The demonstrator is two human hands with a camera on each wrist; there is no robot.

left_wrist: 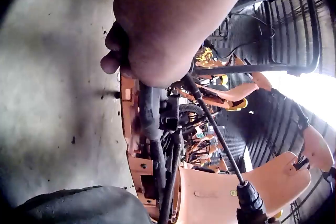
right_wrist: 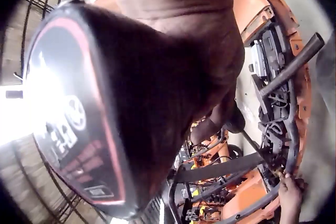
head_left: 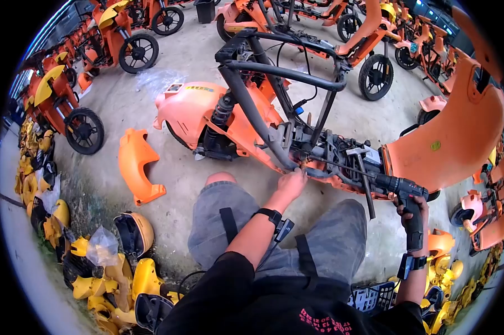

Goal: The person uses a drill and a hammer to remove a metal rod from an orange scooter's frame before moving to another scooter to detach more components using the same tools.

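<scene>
My right hand grips a black cordless drill by its handle. A long thin driver bit runs from its chuck to the scooter frame. At the far end of that bit is my left hand, fingers curled, seemingly pinching around the tip; the fingertips are partly hidden in the left wrist view. The stripped orange scooter stands across in front of me, its black tube frame and wiring exposed. A hammer rests over the open floor section, between my hands.
A loose orange panel lies on the concrete at left, near an orange helmet. Yellow parts are piled at lower left. Other orange scooters stand in rows behind. The tall front shield rises at right.
</scene>
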